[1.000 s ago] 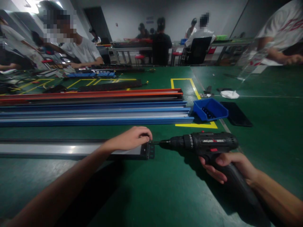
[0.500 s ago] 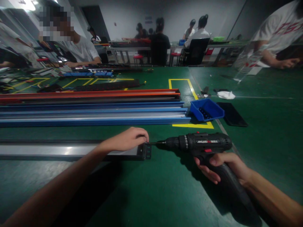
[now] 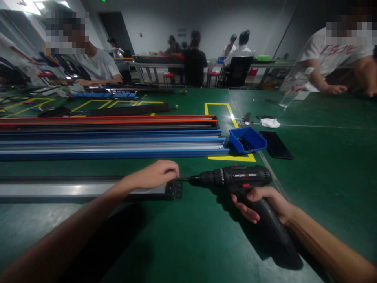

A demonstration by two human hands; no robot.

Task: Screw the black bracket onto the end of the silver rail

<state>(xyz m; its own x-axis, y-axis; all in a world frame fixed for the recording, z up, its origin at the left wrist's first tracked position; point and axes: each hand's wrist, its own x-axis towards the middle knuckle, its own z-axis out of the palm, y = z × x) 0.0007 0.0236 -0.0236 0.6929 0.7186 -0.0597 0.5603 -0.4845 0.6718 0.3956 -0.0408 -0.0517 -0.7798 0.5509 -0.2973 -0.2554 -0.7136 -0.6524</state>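
In my right hand [image 3: 269,196] is a black cordless drill [image 3: 244,175], gripped by its handle and lying level, its long bit pointing left. The tip of the bit meets the black end piece [image 3: 171,189] of a long silver-grey metal profile [image 3: 73,189]. My left hand [image 3: 157,173] lies over that same end, fingers curled down around the top corner beside the bit tip. Any screw at the tip is hidden by the fingers. A small black slotted plate [image 3: 178,190] sticks out from the end piece.
Behind the profile lie blue metal profiles [image 3: 176,151] and orange ones [image 3: 176,117]. A blue bin [image 3: 249,139] holds small black parts; a dark flat phone-like slab [image 3: 277,145] lies beside it. A clear bottle [image 3: 297,87] and white crumpled material [image 3: 270,123] sit farther back. Co-workers sit around.
My view has shifted slightly, so things on the table appear farther left. Both hands, the drill and the profile keep about the same places relative to each other.
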